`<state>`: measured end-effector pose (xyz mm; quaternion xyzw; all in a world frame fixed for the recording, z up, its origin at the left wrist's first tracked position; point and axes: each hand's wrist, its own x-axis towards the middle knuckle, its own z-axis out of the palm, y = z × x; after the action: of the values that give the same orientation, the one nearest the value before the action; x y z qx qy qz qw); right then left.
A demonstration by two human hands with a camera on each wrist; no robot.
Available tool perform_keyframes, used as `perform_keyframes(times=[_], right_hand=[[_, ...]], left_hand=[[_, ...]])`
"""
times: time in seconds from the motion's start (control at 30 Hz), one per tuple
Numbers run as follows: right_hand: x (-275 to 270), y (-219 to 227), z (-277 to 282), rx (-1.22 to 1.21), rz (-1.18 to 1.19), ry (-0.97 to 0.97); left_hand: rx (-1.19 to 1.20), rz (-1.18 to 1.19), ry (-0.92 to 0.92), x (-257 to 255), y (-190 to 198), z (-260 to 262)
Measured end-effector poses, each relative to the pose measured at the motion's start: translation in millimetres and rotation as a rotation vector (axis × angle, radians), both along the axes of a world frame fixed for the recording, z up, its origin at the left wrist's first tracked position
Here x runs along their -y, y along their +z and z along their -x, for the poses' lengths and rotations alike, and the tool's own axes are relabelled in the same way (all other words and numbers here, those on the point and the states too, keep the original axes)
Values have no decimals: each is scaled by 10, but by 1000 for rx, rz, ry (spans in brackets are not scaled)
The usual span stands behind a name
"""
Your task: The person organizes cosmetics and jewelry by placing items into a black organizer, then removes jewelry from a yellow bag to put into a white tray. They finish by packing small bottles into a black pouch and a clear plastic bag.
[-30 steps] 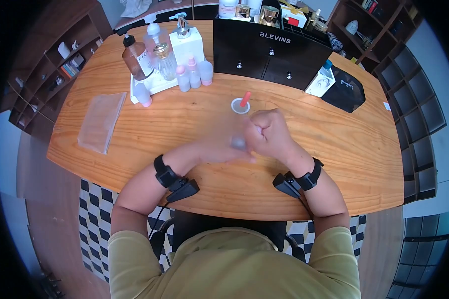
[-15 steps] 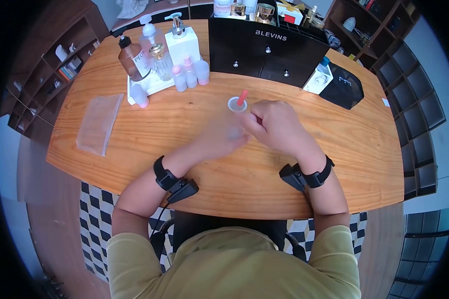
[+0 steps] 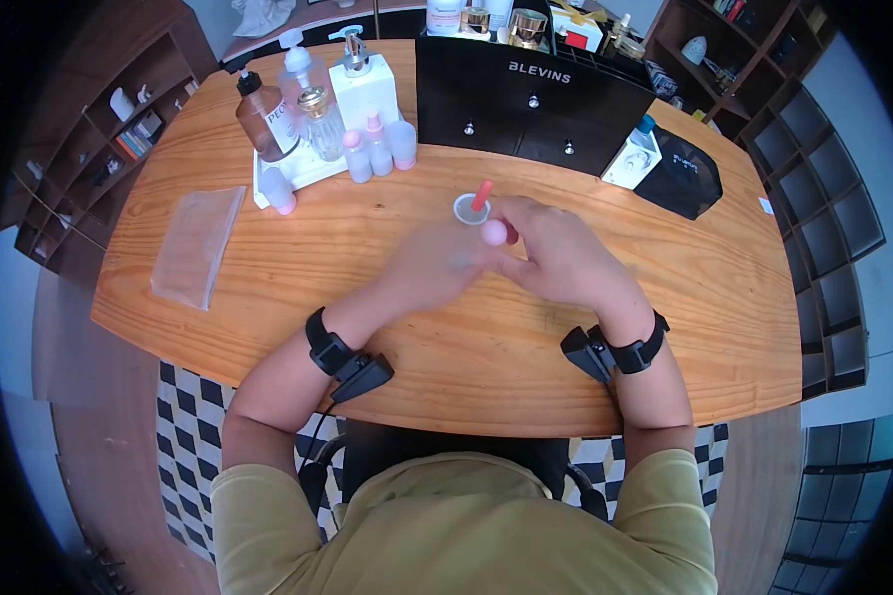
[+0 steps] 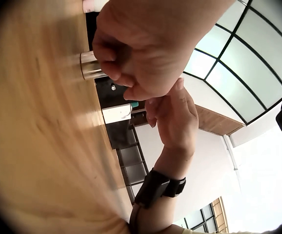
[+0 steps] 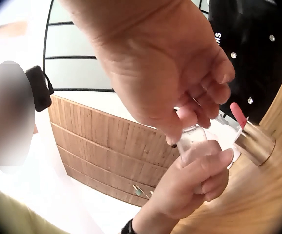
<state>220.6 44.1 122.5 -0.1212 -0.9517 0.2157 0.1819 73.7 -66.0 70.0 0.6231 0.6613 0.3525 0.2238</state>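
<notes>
A small clear bottle with a round pink cap is between my hands, above the table. My left hand grips the bottle's body and covers most of it in the head view. Around the cap curl the thumb and fingers of my right hand. The right wrist view has the pink cap between that thumb and the fingers. Just beyond the hands stands a metallic cup with a white rim, a red stick leaning in it.
A white tray of pump bottles, with small pink-capped bottles beside it, stands at the back left. A clear pouch lies at the left. Behind are a black drawer box, a white box and a black pouch.
My right hand has shifted slightly right, and its fingers have loosened from a tight fist, so the pink cap now shows. The left hand has risen slightly with the bottle.
</notes>
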Motion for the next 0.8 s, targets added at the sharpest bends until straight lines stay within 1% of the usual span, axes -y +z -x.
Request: perform_keyframes(times=[0.03, 0.1, 0.13, 0.2, 0.23, 0.33, 0.43, 0.5, 0.53, 0.6, 0.63, 0.73, 0.8], right_hand=[[18, 35, -1, 19, 29, -25], [16, 115, 51, 279, 41, -74], [12, 136, 71, 409, 46, -97], [12, 131, 54, 348, 48, -52], [9, 127, 38, 317, 51, -31], [-66, -21, 10, -77, -30, 101], [-50, -2, -3, -89, 109, 77], [-15, 84, 11, 187, 44, -32], [-2, 110, 20, 324, 12, -87], [-22, 52, 45, 336, -8, -41], [-29, 31, 51, 341, -19, -18], [-35, 66, 0, 129, -24, 77], [-45, 66, -13, -34, 35, 122]], left_hand=[[18, -25, 16, -2, -4, -7], [54, -76, 51, -6, -21, -19], [34, -95, 40, -7, -37, -8], [-3, -133, 20, -10, -71, 10], [18, -135, 17, -7, -71, 10], [52, -110, 23, -3, -59, -6], [22, -51, 41, -11, -42, -1], [-7, -35, 17, -2, -35, 13], [4, -71, 39, 0, -33, 0], [25, -143, 83, 6, -32, -38], [34, -136, 63, 5, -36, -32], [51, -109, -6, -7, -81, 18], [50, -79, -65, -30, -95, 47]])
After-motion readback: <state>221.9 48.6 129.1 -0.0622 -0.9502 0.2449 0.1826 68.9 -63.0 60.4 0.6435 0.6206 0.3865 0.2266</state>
